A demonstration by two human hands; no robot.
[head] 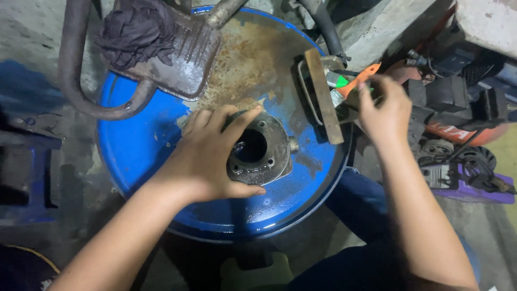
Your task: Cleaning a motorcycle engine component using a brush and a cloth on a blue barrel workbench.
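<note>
Seen from above: a blue drum lid [140,151], round and wide, rusted brown across its far middle and wet with oil toward the near right rim. On its far left, a dark ribbed metal cover [183,59] lying flat, with a crumpled black rag [137,32] heaped on top. Curving round the left of that cover, a thick grey bent pipe [70,70]. At the far right edge of the lid, a flat rusty metal bar [324,97] laid near-to-far, overhanging the rim. Beyond the drum to the right, on the floor, an orange and black machine [458,116] and a purple one [484,191] nearer.

Near the middle of the lid, slightly right: a round grey metal cylinder part [257,151], bore facing up, bolt holes around its flange. Left hand [212,156] wrapped about its left side, fingers curled over the far rim, thumb pressed along the near edge, gripping it.

Right hand [385,110] off the right rim of the drum, just beside the bar, fingers bent around something small with an orange handle [361,81] and a green patch; blurred, so cannot tell whether actually clasped or merely touched.
</note>
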